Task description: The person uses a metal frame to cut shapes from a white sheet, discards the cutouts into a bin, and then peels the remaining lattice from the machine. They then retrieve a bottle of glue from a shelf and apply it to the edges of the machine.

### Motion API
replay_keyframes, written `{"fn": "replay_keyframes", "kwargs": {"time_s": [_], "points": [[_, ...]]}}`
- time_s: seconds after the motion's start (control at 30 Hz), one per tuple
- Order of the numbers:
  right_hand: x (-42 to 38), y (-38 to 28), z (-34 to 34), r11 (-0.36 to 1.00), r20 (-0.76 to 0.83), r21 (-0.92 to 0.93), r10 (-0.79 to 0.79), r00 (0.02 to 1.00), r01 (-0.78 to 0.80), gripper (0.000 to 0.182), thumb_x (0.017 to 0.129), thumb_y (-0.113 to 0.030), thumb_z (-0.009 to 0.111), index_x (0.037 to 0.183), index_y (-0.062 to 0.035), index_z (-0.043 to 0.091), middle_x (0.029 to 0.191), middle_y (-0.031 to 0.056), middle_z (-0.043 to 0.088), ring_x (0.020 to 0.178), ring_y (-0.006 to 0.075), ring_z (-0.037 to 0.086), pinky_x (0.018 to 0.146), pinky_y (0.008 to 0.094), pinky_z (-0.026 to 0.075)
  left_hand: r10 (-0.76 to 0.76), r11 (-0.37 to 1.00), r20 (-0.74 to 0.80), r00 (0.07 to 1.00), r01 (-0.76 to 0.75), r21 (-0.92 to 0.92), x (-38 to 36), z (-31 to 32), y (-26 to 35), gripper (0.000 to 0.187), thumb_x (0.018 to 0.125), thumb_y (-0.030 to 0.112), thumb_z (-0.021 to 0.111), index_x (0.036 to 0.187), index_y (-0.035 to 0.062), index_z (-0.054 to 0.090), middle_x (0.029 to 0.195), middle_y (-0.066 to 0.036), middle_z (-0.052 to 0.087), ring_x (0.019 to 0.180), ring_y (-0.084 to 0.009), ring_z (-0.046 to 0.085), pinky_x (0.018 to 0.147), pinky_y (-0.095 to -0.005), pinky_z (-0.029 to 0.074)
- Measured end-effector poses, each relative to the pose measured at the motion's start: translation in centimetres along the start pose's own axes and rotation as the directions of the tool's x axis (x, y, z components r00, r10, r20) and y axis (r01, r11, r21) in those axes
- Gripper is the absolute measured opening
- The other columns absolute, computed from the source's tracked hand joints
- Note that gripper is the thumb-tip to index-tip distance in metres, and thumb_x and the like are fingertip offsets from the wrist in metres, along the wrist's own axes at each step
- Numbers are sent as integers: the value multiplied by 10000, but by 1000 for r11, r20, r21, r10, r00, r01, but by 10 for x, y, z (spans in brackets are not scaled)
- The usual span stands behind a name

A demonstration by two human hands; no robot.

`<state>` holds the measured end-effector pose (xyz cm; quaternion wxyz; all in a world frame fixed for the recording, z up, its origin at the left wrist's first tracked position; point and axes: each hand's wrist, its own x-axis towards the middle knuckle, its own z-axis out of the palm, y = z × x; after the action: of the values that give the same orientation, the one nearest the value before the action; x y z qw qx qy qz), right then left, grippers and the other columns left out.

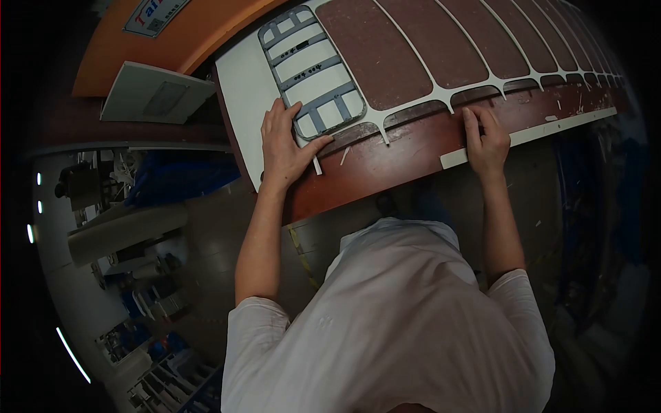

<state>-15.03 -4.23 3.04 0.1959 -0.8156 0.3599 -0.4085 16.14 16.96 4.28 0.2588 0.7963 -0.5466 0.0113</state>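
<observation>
A grey rounded rectangular frame with crossbars (329,98) lies on a white sheet (241,86) near the table's left end. My left hand (281,141) rests at the frame's near left corner, thumb and fingers spread along its edge. To the right, the sheet continues as thin white strips (444,92) around a row of large rounded openings, with the brown tabletop showing through. My right hand (489,143) is over the table's front edge, thumb and fingers pinched together. Whatever is between those fingertips, if anything, is too small to make out.
A pale strip (537,138) runs along the front edge of the red-brown table (406,151). Small white scraps lie near it. An orange machine housing (110,55) and a pale panel (148,93) stand at the left. Blue material (175,180) lies beyond on that side.
</observation>
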Motion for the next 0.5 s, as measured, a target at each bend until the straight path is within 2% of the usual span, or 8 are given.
{"fn": "replay_keyframes", "kwargs": {"time_s": [0.1,0.17,0.4,0.5], "points": [[-1,0,6,997,-79,-83,-7,997,1,159,948,-166,668,884,-20,675,821,120,673,701,305,643,607,391,486,-1,1000,1,1000,1,-5,1,0,0,853,671,430,894,1339,47,527,1454,-298,434,1385,-441,380,1160,-517,283],[-1,3,6,994,-69,-104,-25,997,18,174,950,-175,671,872,-20,675,815,125,671,692,311,640,598,391,486,-17,1000,1,1000,17,-20,1,-1,0,848,680,442,887,1335,43,526,1457,-297,430,1392,-441,373,1168,-520,273],[-4,12,12,989,-82,-148,-42,996,30,227,967,-220,649,866,-20,684,831,137,683,703,327,647,611,405,493,-7,999,17,1000,8,-53,-5,-6,-2,1103,679,562,845,1517,51,341,1513,-288,372,1450,-432,298,1215,-515,227],[-7,15,16,989,-85,-146,-8,996,-4,242,973,-239,636,863,-32,694,826,147,689,710,346,654,619,428,494,-65,986,-114,991,46,-163,-21,-2,9,1004,711,503,847,1486,57,393,1500,-257,401,1439,-420,317,1197,-510,269]]}}
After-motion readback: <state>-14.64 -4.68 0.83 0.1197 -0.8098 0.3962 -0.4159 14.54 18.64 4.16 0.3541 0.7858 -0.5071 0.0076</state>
